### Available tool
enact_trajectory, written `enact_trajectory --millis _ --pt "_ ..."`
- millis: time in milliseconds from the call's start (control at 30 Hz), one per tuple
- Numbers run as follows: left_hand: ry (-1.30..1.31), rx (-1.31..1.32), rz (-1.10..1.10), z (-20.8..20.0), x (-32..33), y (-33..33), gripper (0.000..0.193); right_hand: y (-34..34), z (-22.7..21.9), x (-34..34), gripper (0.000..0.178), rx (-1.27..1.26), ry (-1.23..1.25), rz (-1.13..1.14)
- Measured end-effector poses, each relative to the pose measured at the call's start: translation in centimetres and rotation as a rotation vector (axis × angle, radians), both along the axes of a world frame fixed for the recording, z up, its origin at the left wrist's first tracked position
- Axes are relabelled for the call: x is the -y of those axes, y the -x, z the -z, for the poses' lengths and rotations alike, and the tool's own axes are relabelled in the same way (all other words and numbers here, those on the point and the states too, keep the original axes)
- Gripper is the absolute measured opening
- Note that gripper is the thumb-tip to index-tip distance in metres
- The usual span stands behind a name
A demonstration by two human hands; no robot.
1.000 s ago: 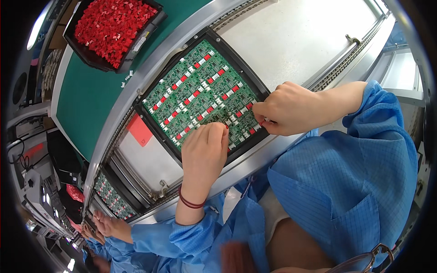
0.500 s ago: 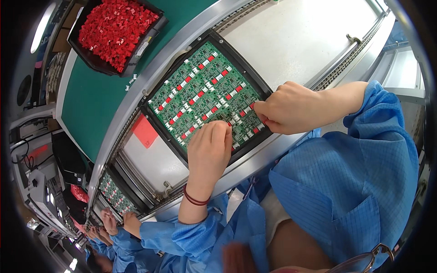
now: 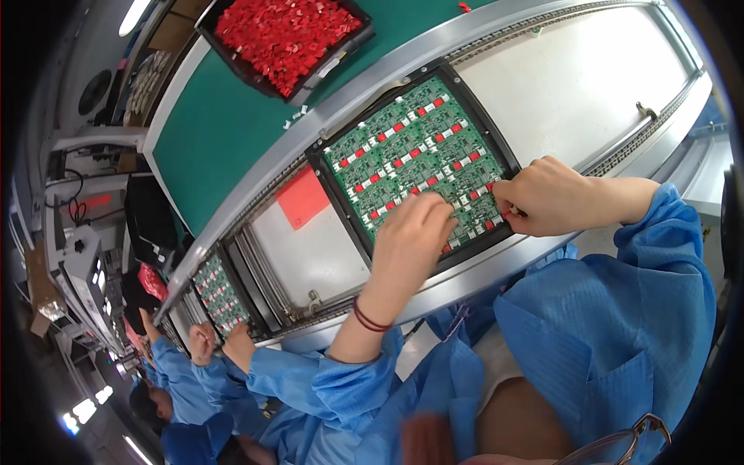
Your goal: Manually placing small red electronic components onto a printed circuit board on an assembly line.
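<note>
A black frame (image 3: 490, 124) holds a panel of green circuit boards (image 3: 403, 136) fitted with rows of small red and white connectors. My left hand (image 3: 411, 236), with dark red bands at the wrist, is over the panel's near middle. Its fingers are bent together toward the boards, and their tips are partly hidden. At the right edge of the panel, my right hand (image 3: 546, 195) has its fingers curled closed beside a red connector (image 3: 490, 187). Whatever either hand pinches is too small or covered to make out.
The frame rests across a conveyor with chain rails (image 3: 558, 39). Beyond it, a black bin (image 3: 329, 68) of red connectors (image 3: 283, 39) stands on a green table (image 3: 201, 147). A red sheet (image 3: 302, 198) lies left of the frame. Co-workers' hands (image 3: 203, 341) are by another panel (image 3: 221, 294).
The view has shifted, so the scene sits further right. My left hand has moved across the panel toward its middle. My right hand stays at the right edge.
</note>
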State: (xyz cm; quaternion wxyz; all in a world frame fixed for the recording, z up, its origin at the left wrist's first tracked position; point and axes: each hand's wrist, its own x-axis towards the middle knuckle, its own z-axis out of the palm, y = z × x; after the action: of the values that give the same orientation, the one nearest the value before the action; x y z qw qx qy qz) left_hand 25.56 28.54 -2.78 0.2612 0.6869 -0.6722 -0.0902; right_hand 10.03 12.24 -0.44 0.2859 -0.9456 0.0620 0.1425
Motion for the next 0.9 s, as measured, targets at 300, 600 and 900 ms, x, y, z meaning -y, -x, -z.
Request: enact_trajectory --millis 300,600,900 --pt "0.225 -0.093 -0.58 -2.2 -1.9 -8.0 0.011 -1.1 -0.8 -0.4 0.01 -0.125 -0.016 0.049" --pt "0.22 -0.05 -0.455 -0.9 -1.9 -7.8 0.014 -1.4 -1.0 -0.5 0.011 -0.194 -0.035 0.071" --pt "0.182 -0.052 -0.432 -0.7 -2.1 -8.3 0.015 -0.8 -0.5 -0.1 0.01 -0.047 0.047 -0.073"
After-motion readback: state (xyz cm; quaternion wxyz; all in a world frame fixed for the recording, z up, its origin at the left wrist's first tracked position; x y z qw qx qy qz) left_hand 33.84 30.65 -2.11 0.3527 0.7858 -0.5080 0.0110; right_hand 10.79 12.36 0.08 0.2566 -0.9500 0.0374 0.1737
